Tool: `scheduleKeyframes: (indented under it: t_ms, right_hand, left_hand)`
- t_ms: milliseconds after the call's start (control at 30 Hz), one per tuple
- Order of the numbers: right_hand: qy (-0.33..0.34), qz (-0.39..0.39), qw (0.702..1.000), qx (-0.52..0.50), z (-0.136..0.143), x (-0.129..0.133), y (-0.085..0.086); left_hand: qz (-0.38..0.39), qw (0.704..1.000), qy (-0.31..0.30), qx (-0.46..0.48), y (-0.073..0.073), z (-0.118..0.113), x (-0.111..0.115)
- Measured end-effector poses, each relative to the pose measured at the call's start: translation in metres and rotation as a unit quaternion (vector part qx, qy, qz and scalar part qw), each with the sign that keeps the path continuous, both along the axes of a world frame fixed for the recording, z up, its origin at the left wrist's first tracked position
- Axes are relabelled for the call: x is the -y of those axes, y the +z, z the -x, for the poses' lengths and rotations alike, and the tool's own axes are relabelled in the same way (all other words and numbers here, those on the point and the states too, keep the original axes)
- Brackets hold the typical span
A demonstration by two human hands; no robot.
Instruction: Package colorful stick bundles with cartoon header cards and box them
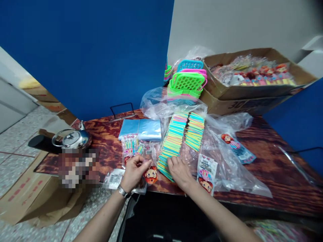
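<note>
My left hand [136,171] is closed in a pinch on a printed plastic bag [150,175] with a red-haired cartoon face. On the front end of a long row of thin coloured sticks [171,141], the fingers of my right hand [178,169] are curled around several of them. Beside that row lies a shorter block of sticks [195,131]. A filled bag of sticks [130,146] rests just beyond my left hand. To the right of my right hand is a flat printed bag [207,173].
Blue clear film sleeves [141,129] lie behind the bags. Stacked plastic baskets [188,82] and a cardboard box [257,90] of packed bags stand at the back. Clear plastic sheeting [234,183] spreads rightward. A metal kettle [73,138] stands at the left edge.
</note>
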State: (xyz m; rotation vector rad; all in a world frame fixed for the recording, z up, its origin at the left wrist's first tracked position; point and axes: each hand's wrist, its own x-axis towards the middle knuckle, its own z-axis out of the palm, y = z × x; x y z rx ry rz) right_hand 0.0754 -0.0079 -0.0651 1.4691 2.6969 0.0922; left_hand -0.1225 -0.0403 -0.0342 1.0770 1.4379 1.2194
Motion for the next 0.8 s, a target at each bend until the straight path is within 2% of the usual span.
scheduleKeyframes:
  t_ms: [100,300,533,700,800]
  right_hand:
    - [-0.001,0.0,1.0,0.006,0.005,-0.002,0.0]
    - [-0.003,0.01,1.0,0.019,0.012,-0.003,0.002]
    - [-0.022,0.033,0.999,0.017,0.02,-0.01,0.004]
    - [-0.034,0.073,0.997,-0.015,0.021,-0.016,0.008]
    - [-0.039,0.111,0.992,-0.054,0.013,-0.022,0.015]
  left_hand:
    - [-0.004,1.0,-0.004,-0.006,0.0,-0.005,-0.001]
    - [-0.007,1.0,-0.005,-0.004,0.009,-0.01,-0.002]
    - [-0.026,0.999,-0.02,0.003,0.008,-0.015,-0.001]
    - [-0.025,1.0,-0.014,0.01,0.013,-0.016,-0.002]
    - [-0.004,0.999,-0.004,0.051,0.012,-0.016,-0.001]
